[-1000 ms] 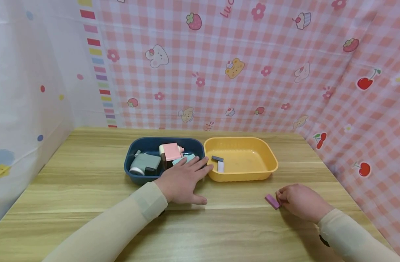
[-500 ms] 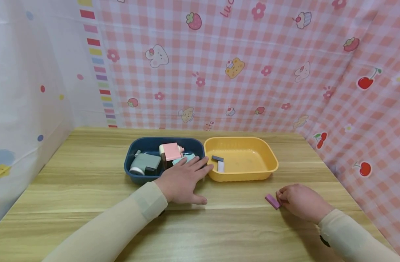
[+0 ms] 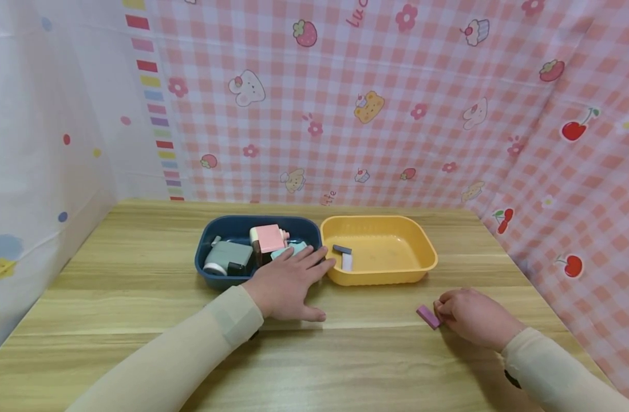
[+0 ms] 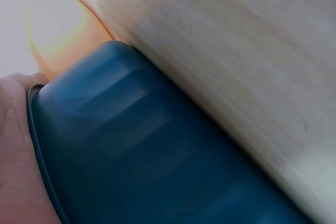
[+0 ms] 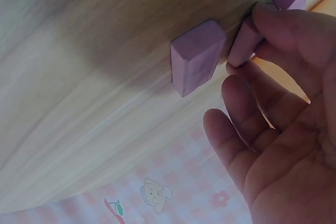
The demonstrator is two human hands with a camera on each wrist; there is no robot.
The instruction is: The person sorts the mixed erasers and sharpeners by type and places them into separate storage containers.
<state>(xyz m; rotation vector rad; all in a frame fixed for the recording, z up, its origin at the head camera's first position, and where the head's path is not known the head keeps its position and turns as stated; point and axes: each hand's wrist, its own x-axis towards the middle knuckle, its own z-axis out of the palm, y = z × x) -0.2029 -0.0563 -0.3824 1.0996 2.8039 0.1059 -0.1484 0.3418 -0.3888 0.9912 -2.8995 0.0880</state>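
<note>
My left hand (image 3: 289, 284) rests with spread, straight fingers over the front right corner of the navy blue basket (image 3: 211, 278). In the left wrist view, part of the hand (image 4: 21, 156) lies against the rim of the basket (image 4: 131, 145). My right hand (image 3: 476, 316) is low over the table, thumb and forefinger pinching a small purple block (image 5: 244, 43); the head view hides that block behind the fingers. A second purple block (image 3: 428, 316) lies just left of the fingertips. Closer to the wrist camera, another purple block (image 5: 198, 59) sits on the wood.
Inside the blue basket are a grey-green boxy item (image 3: 232, 256), a pink-topped boxy item (image 3: 269, 237) and a teal piece (image 3: 296, 248). A yellow basket (image 3: 383, 278) beside it holds a dark grey block (image 3: 342, 249) and a white block (image 3: 347, 262). Patterned cloth (image 3: 314, 103) hangs behind the table.
</note>
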